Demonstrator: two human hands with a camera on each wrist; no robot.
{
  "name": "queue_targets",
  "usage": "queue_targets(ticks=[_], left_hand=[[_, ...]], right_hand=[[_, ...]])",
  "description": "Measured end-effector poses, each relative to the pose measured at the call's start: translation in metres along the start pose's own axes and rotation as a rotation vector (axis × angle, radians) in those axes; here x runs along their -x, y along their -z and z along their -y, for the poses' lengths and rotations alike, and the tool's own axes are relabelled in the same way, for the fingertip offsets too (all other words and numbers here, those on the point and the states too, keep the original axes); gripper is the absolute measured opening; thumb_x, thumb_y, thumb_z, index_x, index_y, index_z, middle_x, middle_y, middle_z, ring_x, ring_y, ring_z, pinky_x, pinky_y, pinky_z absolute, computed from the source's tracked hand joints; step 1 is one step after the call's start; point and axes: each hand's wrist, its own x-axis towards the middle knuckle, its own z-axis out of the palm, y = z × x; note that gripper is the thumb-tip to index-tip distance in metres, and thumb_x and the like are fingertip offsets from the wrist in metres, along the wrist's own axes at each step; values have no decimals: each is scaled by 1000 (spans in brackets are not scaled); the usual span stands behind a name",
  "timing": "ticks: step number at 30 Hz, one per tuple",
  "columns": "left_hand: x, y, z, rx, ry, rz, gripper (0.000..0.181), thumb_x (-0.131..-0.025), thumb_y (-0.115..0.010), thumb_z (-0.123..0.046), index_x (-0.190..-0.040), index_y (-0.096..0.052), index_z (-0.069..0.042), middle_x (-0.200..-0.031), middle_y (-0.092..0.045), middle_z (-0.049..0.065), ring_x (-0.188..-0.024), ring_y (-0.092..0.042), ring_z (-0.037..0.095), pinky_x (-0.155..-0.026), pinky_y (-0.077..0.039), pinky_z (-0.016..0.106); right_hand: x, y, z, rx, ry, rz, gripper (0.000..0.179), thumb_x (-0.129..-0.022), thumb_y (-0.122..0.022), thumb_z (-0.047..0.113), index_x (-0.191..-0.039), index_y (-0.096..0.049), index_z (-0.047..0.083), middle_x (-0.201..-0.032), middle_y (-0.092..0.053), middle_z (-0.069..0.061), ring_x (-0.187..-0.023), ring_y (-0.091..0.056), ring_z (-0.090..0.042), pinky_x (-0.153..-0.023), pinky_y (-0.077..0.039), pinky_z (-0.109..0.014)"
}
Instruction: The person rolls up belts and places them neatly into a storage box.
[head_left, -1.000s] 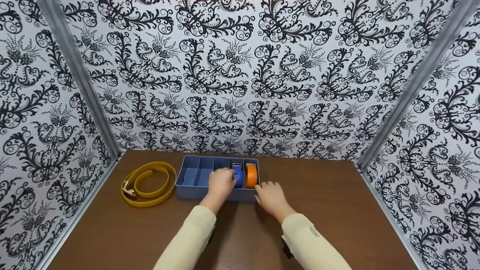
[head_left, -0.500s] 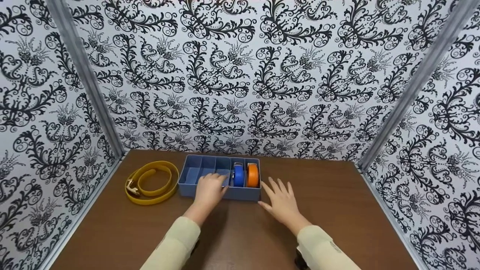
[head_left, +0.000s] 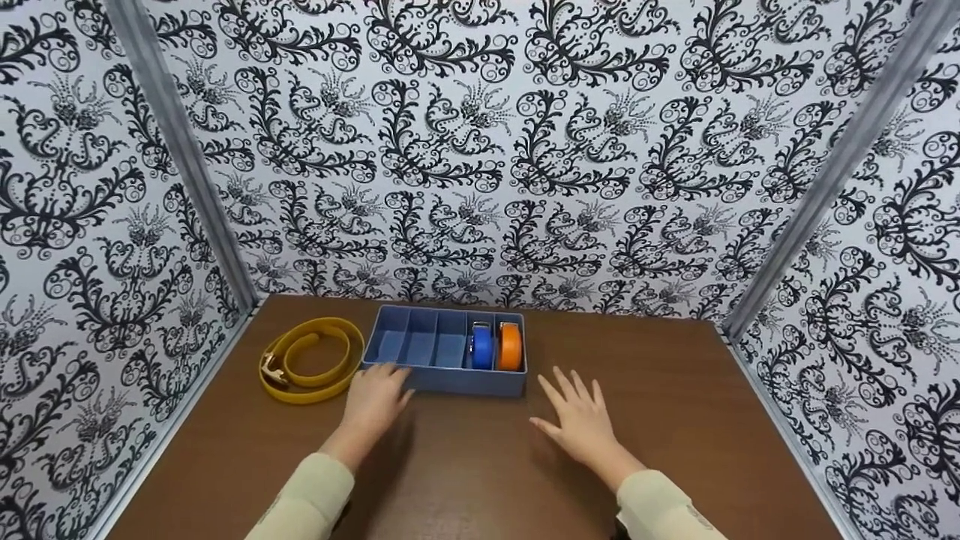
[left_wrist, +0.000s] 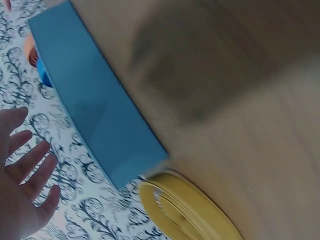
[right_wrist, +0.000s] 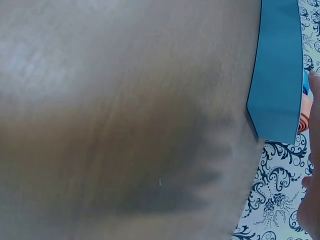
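At the centre of the head view, a blue tray (head_left: 444, 379) sits on the brown table (head_left: 480, 465), its long axis running left to right across the picture. It has several compartments; a blue roll (head_left: 481, 347) and an orange roll (head_left: 509, 347) stand side by side in the two rightmost ones, and the others look bare. To the left of the tray, just beside it, lies a coiled yellow belt (head_left: 309, 360) with its buckle on the left side.

Both hands are below the tray in the frame. The left hand (head_left: 373, 399) is nearer: its fingers lie relaxed and reach the lower left corner of the tray front, touching it or almost so; I cannot tell which. It holds nothing, and the belt lies up and to the left of it. The right hand (head_left: 580, 416) has its fingers spread wide, palm down over the table, holding nothing, apart from the tray and to the lower right of it.

Compared with one second ago, the left hand has left the blue roll and moved along the tray toward the left, and the right hand has pulled back from the right corner of the tray and opened its fingers. The rolls stay in their compartments.
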Motion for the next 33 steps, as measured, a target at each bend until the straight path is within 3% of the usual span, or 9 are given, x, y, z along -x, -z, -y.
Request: queue_targets(ticks=[6,12,15,18,25,29,33], left_hand=[[14,-4,31,-23,38,32,37,-85,-76,-25,-114,-68,-3,-107,-64,19,-97,-60,39,-84,-46,57],[22,-14,74,-91,105,89,34,-86,-73,-19,-114,-65,-3,-108,-62,20,-99,-58,41,-78,-48,59],[25,-21,93,-101,134,145,39,-86,-72,-18,-119,-62,-1,-112,-59,22,-103,-54,43,-77,-47,61],[26,-26,108,-96,205,221,45,-88,-70,-18,-127,-58,-1,-120,-55,24,-113,-48,46,-84,-40,68],[17,-34,126,97,397,379,55,-95,-54,-16,-146,-39,-2,-148,-34,26,-136,-20,54,-90,-17,83],[16,-33,133,167,436,424,57,-95,-53,-12,-148,-35,0,-148,-33,28,-136,-14,56,-89,-19,83],[18,-34,139,169,420,428,53,-96,-55,-11,-144,-38,5,-143,-34,34,-132,-19,58,-90,-30,77]], right_hand=[[10,-5,0,-18,18,-17,75,-87,-61,58,-147,-45,16,-152,-36,-16,-135,-34,-44,-108,-14,-66],[13,-13,1,-35,-13,13,74,-88,-60,58,-147,-44,18,-152,-36,-14,-137,-33,-41,-109,-12,-64],[13,-16,2,-47,-26,33,74,-88,-59,60,-148,-44,18,-153,-36,-13,-137,-32,-40,-109,-11,-64],[13,-18,3,-64,-23,38,74,-89,-57,60,-148,-44,18,-152,-36,-14,-137,-33,-40,-109,-12,-65],[21,-20,1,-40,-48,60,72,-88,-58,61,-146,-47,19,-150,-40,-12,-135,-36,-38,-107,-17,-66],[24,-21,4,-64,-31,74,72,-88,-57,60,-146,-47,18,-149,-41,-14,-133,-38,-40,-105,-20,-67],[25,-24,7,-72,-21,76,71,-89,-57,59,-145,-47,17,-149,-41,-14,-133,-39,-40,-106,-21,-66]])
